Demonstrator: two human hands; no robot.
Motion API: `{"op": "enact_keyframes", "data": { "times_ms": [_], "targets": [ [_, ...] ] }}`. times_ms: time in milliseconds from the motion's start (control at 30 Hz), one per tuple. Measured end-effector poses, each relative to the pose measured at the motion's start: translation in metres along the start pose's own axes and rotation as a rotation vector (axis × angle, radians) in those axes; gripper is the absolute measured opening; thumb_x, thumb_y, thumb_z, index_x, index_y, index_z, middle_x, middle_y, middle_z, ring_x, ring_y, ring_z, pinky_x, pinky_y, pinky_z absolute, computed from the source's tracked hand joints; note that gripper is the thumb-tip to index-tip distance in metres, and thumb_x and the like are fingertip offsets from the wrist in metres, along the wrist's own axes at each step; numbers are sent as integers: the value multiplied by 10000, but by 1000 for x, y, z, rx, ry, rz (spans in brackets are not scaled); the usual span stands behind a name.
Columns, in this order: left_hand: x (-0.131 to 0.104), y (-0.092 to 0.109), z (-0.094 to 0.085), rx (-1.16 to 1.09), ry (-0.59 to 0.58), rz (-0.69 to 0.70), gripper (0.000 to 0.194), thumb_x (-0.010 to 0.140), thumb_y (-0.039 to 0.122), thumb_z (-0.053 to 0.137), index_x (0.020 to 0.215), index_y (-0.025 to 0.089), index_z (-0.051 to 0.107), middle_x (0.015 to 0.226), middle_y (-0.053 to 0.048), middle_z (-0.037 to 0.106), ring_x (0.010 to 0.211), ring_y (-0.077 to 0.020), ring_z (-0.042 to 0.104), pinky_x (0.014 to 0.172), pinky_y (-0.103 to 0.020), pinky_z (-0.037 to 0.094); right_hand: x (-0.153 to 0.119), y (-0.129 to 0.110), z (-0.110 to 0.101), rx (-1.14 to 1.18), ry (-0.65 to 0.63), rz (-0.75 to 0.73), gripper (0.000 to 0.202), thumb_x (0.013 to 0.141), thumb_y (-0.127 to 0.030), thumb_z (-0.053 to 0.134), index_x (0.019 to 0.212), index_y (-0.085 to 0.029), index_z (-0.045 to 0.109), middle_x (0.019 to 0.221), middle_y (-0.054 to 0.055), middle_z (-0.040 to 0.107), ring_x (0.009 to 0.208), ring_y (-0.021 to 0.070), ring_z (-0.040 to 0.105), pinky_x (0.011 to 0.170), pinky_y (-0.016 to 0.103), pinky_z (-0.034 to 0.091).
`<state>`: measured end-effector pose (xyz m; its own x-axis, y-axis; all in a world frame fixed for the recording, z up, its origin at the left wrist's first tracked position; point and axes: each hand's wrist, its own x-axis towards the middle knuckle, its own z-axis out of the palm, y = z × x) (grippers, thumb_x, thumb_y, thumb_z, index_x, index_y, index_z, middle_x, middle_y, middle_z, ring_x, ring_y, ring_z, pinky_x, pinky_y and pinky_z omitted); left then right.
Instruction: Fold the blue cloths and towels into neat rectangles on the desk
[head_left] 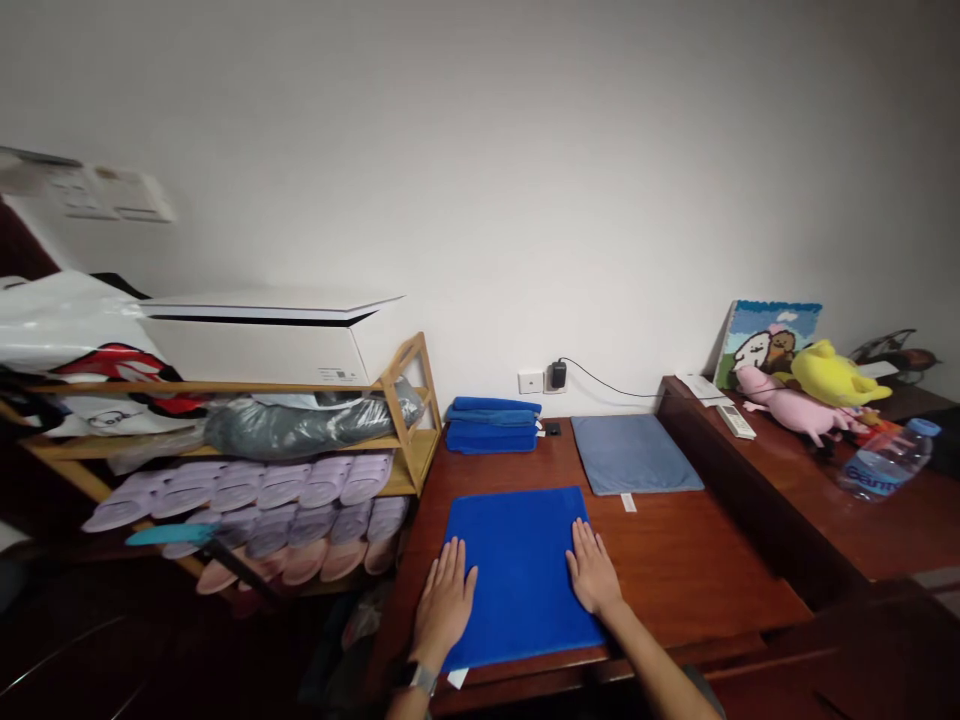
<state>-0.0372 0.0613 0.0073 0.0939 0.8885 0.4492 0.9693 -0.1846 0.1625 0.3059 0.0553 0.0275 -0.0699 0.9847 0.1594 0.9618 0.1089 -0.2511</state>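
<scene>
A bright blue cloth [521, 580] lies flat and unfolded on the brown wooden table [720, 590], with a white tag at its lower left corner. My left hand [445, 598] rests flat on the cloth's left edge, fingers stretched out; a watch is on that wrist. On the right edge of the cloth, my right hand [592, 570] lies flat with its fingers extended. Behind, against the wall, sits a stack of folded blue cloths [493, 426]. A grey-blue cloth [636, 453] is spread flat at the back right, its white tag toward me.
Left of the table stands a wooden rack [409, 420] with lilac slippers [274, 485] and a white box [262, 340]. A raised wooden surface [832, 520] at right bears a plastic bottle [889, 460], plush toys [795, 400] and a remote [736, 421]. A charger [558, 375] is plugged into the wall.
</scene>
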Motion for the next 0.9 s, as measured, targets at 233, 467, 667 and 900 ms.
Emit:
{"op": "enact_keyframes", "data": {
  "times_ms": [233,467,667,900],
  "targets": [
    [-2,0,12,2,60,-2,691,1123,530,252,1673,163,452,1655,-166,584,1553,-296,531,1269,-512,452,29,-3,-18,-14,-64,26,710,1133,-461,193,1719,-89,341,1778,117,313,1662,254,320,1354,441,278],
    [12,19,0,1,38,51,665,1129,462,258,1661,117,461,1677,-173,550,1569,-294,510,1304,-524,420,43,-6,-18,0,-111,14,706,1131,-442,186,1735,-87,274,1800,104,240,1684,231,258,1373,423,209],
    [55,151,18,-119,-143,300,595,1127,378,302,1663,189,477,1703,-98,527,1587,-272,485,1292,-482,461,41,-4,-16,-23,-108,6,701,1123,-418,208,1730,-79,294,1799,106,244,1687,234,250,1371,416,213],
    [55,93,19,-57,-158,151,605,1106,352,295,1655,184,488,1680,-109,553,1569,-305,510,1286,-553,445,42,-4,-19,-25,-151,21,720,1129,-457,165,1747,-94,233,1811,76,189,1694,220,217,1381,399,174]
  ]
}}
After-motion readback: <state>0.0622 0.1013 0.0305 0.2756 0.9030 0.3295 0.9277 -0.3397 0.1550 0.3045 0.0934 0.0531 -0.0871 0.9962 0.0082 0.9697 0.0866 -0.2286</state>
